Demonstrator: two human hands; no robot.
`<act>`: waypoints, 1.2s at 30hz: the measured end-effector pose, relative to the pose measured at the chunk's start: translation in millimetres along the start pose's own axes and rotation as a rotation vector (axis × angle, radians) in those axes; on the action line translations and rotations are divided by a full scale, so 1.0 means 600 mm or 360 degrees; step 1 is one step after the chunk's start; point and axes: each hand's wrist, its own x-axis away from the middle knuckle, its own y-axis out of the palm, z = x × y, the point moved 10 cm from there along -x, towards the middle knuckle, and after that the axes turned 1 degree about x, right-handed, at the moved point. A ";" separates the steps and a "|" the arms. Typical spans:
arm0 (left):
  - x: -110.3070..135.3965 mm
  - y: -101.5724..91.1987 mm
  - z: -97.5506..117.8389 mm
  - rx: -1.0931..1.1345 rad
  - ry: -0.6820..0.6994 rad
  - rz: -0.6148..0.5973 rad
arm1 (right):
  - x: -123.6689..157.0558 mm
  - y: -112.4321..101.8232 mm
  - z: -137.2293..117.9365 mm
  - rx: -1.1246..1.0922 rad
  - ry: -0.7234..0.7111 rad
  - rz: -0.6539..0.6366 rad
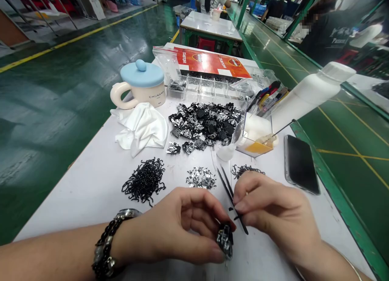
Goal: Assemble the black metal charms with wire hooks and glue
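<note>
My left hand [179, 228] curls around a small black-and-silver mechanical part [225, 241], gripping it between thumb and fingers. Close by on the right, my right hand [273, 212] is closed in a pinch at a small black curved piece [236, 217]. Black tweezers [227, 185] pass right beside those fingertips, with their two arms apart at the far end; whether the fingers touch them is unclear. Beyond my hands are a pile of black curved pieces [146, 179], small silver metal pieces [201, 178] and another dark pile [246, 170], partly behind my right hand.
A heap of black-and-silver parts [209, 121] covers the middle. Around it stand a lidded mug [148, 88], white cloth [142, 129], divided clear box [206, 88], tool holder [255, 145] and white bottle [313, 90]. A phone [301, 163] lies right. People sit farther back.
</note>
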 end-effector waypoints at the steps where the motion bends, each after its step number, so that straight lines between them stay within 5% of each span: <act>1: 0.000 0.000 -0.002 0.0068 -0.0012 -0.0003 | 0.003 0.003 0.001 -0.0006 0.0015 0.0016; 7: -0.001 0.002 -0.004 0.0298 -0.0043 -0.0038 | 0.012 0.013 0.003 -0.0004 -0.0033 0.0112; 19: -0.001 0.002 -0.001 0.0302 -0.0023 -0.0026 | 0.011 0.027 -0.024 0.0388 -0.0302 -0.0051; 28: -0.003 0.000 -0.006 0.0339 -0.0073 -0.0001 | 0.004 0.023 0.030 -0.0182 0.0139 0.0030; 36: -0.002 0.006 -0.005 0.0379 -0.0068 -0.0031 | 0.004 0.027 0.025 -0.0242 0.0101 0.0021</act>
